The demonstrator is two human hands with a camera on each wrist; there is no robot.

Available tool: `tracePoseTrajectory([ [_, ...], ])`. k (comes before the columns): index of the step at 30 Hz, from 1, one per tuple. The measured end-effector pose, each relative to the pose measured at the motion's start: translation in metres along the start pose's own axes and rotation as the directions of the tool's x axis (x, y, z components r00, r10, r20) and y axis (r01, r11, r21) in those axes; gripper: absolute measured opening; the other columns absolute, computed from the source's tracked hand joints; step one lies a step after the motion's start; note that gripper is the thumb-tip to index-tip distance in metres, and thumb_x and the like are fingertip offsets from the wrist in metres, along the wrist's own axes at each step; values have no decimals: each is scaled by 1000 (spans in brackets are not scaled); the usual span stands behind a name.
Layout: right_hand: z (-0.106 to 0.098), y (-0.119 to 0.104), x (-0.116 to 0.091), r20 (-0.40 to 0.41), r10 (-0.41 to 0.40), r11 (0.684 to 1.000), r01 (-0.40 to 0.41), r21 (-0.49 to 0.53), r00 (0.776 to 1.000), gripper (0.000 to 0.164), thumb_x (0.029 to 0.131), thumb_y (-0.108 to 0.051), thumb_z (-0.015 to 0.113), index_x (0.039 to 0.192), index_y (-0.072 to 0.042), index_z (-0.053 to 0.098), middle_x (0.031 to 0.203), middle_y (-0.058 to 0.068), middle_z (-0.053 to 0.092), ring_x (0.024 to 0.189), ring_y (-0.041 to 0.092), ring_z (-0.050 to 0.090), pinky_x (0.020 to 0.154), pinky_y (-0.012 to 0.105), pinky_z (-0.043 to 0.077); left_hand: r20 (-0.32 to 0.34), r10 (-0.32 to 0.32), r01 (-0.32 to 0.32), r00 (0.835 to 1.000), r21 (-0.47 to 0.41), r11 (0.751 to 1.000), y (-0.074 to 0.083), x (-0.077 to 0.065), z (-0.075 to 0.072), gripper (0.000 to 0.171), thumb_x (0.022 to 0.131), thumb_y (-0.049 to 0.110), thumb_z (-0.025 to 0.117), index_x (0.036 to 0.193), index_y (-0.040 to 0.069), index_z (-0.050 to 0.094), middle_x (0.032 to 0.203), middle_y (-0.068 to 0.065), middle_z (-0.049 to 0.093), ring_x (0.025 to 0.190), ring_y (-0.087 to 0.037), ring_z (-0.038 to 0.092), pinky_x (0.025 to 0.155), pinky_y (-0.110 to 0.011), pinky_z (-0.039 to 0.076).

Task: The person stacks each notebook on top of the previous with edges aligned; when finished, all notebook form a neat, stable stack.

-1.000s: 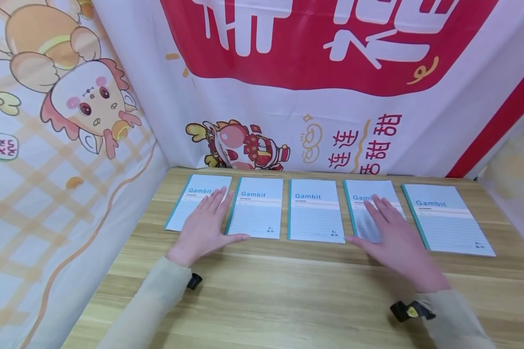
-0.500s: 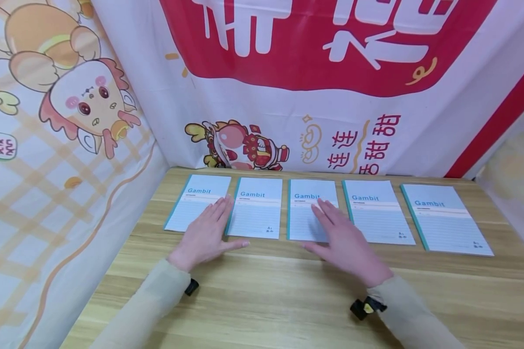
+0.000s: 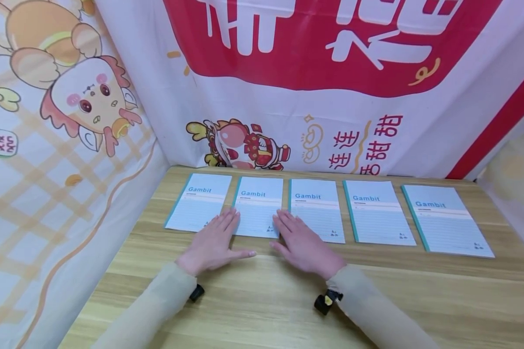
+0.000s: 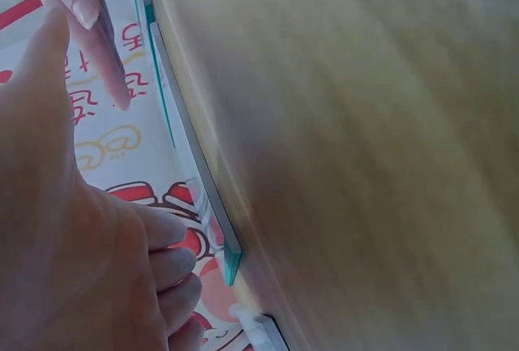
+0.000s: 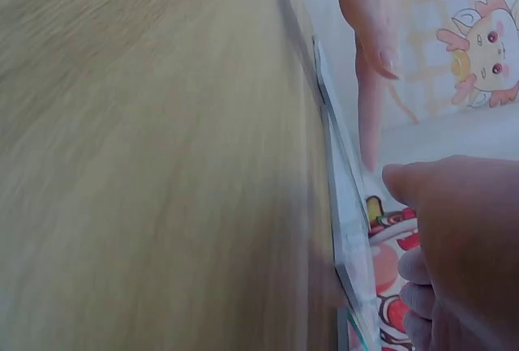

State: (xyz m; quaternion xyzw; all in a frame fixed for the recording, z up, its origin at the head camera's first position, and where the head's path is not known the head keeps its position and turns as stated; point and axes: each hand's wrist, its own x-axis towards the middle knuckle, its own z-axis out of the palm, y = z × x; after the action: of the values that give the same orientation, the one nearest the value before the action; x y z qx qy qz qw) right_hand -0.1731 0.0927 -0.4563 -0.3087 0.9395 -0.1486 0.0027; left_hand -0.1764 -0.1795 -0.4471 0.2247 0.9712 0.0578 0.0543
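Note:
Several "Gambit" notebooks with pale blue and white covers and teal spines lie in a row. In the head view my left hand [image 3: 214,245] has straight fingers, their tips by the lower left corner of the second notebook from the left [image 3: 257,206], partly over the gap beside the leftmost notebook [image 3: 203,201]. My right hand [image 3: 307,247] reaches the second notebook's lower right corner, next to the third notebook [image 3: 314,208]. Neither hand grips anything; whether the fingertips touch the covers I cannot tell. In the left wrist view, my left hand [image 4: 89,262] appears beside the notebook edges.
Two more notebooks, the fourth [image 3: 377,213] and the rightmost [image 3: 450,220], lie farther right. A wood-grain table [image 3: 262,300] carries the row. Behind it hangs a red and white printed cloth [image 3: 314,102], and a cartoon-patterned cloth [image 3: 70,194] hangs at the left.
My right hand has swept left, from over the fourth notebook past the third to the second one's corner. My left hand has shifted slightly right and nearer. The notebooks look unmoved.

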Motion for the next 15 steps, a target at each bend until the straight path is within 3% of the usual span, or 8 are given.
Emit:
tracePoseTrajectory([
  [15,19,-19,18,136,0,999,7,-53,991,72,108,-50,41,160,-4,24,167,14,15,153,31,14,123,49,15,109,9,-8,994,-7,1000,4,3,2,127,78,96,33,161,1,19,167,-17,12,153,-30,14,122,-44,18],
])
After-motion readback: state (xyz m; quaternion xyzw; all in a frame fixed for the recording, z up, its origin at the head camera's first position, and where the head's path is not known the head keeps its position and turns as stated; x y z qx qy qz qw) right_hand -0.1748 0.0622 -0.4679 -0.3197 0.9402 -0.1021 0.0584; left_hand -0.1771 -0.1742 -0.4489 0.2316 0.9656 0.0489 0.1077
